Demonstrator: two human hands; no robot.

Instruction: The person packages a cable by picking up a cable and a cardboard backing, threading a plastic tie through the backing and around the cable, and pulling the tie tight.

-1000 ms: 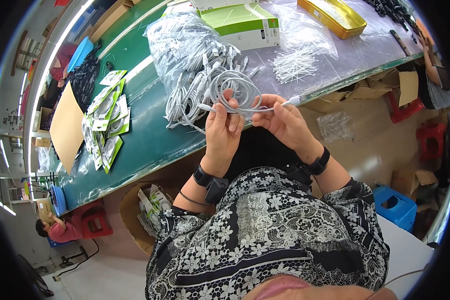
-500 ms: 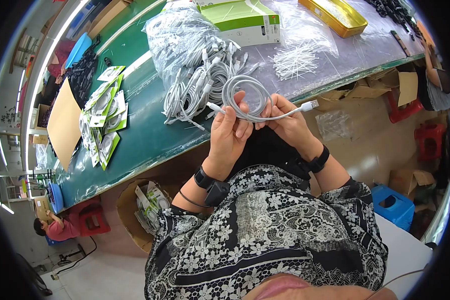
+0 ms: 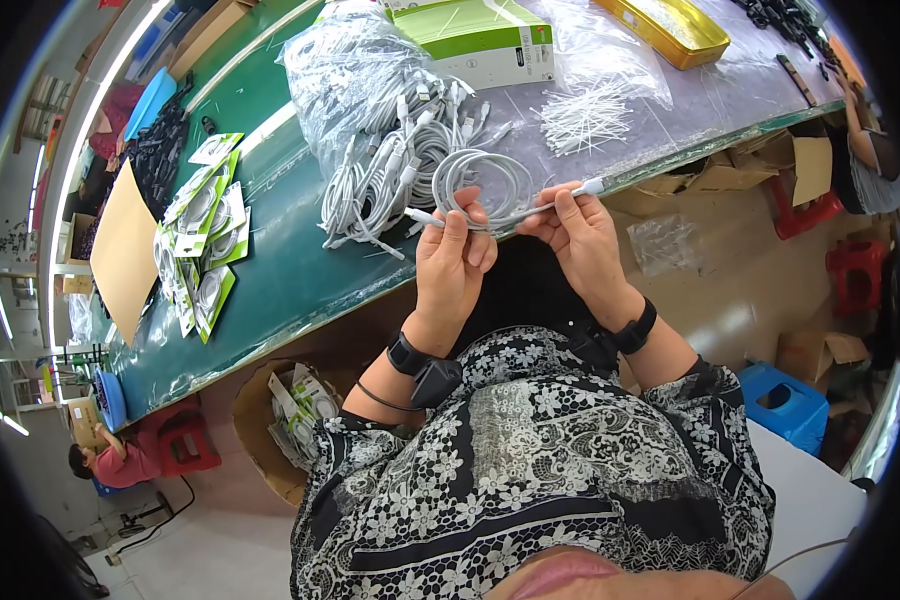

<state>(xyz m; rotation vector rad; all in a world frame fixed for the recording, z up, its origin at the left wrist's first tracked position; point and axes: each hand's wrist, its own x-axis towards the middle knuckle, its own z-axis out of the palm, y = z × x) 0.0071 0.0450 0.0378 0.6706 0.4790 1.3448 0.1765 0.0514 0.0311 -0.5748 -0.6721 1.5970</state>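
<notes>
A grey-white charging cable (image 3: 518,172), wound into a loose coil, is held up between my hands in front of the table edge. My left hand (image 3: 454,250) pinches the bottom of the coil, with one plug poking out at its left. In my right hand (image 3: 577,235) the cable's other end is pinched near its plug (image 3: 589,187), drawn out to the right of the coil. Just behind lies a pile of similar cables (image 3: 395,170), spilling from a clear plastic bag (image 3: 340,70). White cable ties (image 3: 585,118) lie loose to the right of the pile.
Packaged cables (image 3: 205,235) in green-and-white cards are stacked on the green table (image 3: 290,275) at left, beside a brown cardboard sheet (image 3: 126,255). A green-and-white box (image 3: 485,45) and a yellow tin (image 3: 670,35) stand at the back. Below sits a carton (image 3: 260,430) of packages.
My right hand has slid outward along the cable toward its plug, away from the coil. The left hand keeps its pinch on the coil, almost in place.
</notes>
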